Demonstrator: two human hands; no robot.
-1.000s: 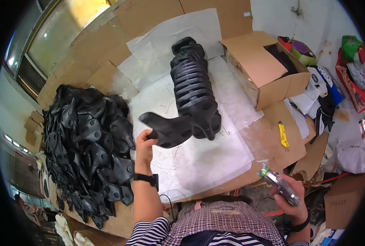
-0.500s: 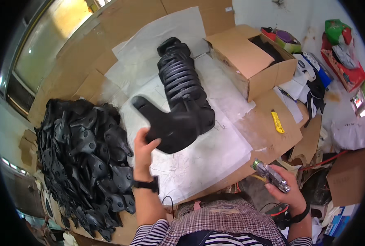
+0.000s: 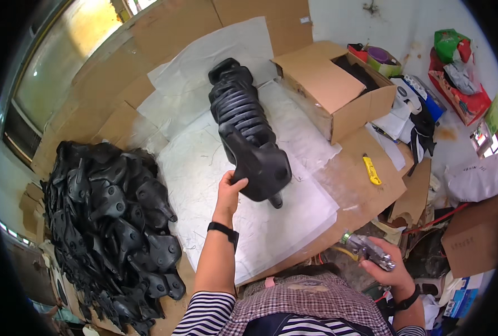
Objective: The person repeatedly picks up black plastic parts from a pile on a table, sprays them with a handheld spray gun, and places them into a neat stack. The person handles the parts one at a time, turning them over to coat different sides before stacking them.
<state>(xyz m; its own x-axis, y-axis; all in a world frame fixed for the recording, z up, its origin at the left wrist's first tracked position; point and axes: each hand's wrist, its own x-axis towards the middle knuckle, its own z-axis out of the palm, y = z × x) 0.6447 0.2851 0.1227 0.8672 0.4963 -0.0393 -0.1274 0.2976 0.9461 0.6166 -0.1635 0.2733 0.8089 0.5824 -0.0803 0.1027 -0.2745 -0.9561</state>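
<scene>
A curved black moulded piece [image 3: 260, 175] lies at the near end of a long nested row of like black pieces [image 3: 239, 109] on the white sheets. My left hand [image 3: 229, 190] grips its near left edge, thumb on top and fingers mostly hidden beneath it. A slim stub of the piece sticks out at its near side. Low on the right, my right hand [image 3: 386, 263] is wrapped round a small silver spray gun [image 3: 369, 251] with a green ring at its tip. The tip points left, apart from the black pieces.
A big heap of black moulded pieces [image 3: 111, 224] stands at the left. An open cardboard box [image 3: 344, 95] sits at the back right, with a yellow utility knife [image 3: 372, 169] nearer. White paper sheets [image 3: 204, 224] cover the cardboard worktop. A yellow hose [image 3: 345, 253] runs near the spray gun.
My left hand has moved right and turned the black piece, bringing it in line against the row's near end. My right hand still holds the spray gun in nearly the same place.
</scene>
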